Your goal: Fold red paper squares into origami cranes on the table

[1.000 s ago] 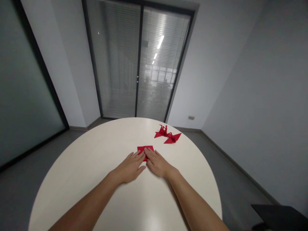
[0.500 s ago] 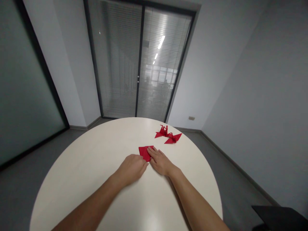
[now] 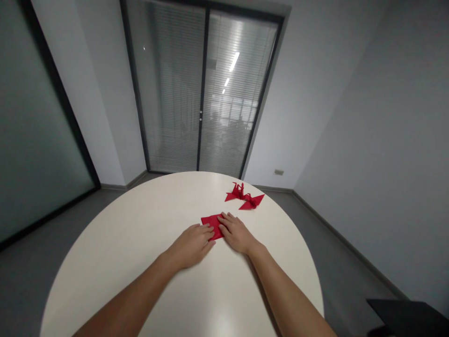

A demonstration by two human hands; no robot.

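A folded piece of red paper (image 3: pixel 211 221) lies flat on the round white table (image 3: pixel 140 234). My left hand (image 3: pixel 191 244) rests on its near left edge with the fingers stretched out and pressing down. My right hand (image 3: pixel 238 232) lies flat on the paper's right side, fingers extended. Both hands cover part of the paper. Two folded red paper cranes (image 3: pixel 244 197) sit farther back on the table, to the right.
Beyond the table stand glass doors with blinds (image 3: pixel 201 89) and grey walls. A dark object (image 3: pixel 409 316) shows at the lower right corner, off the table. The table's curved edge runs round the far side.
The red paper has turned slightly and now lies more tilted. My left hand went from flat, to curled, to flat on the paper again; my right hand shifted a little to the right.
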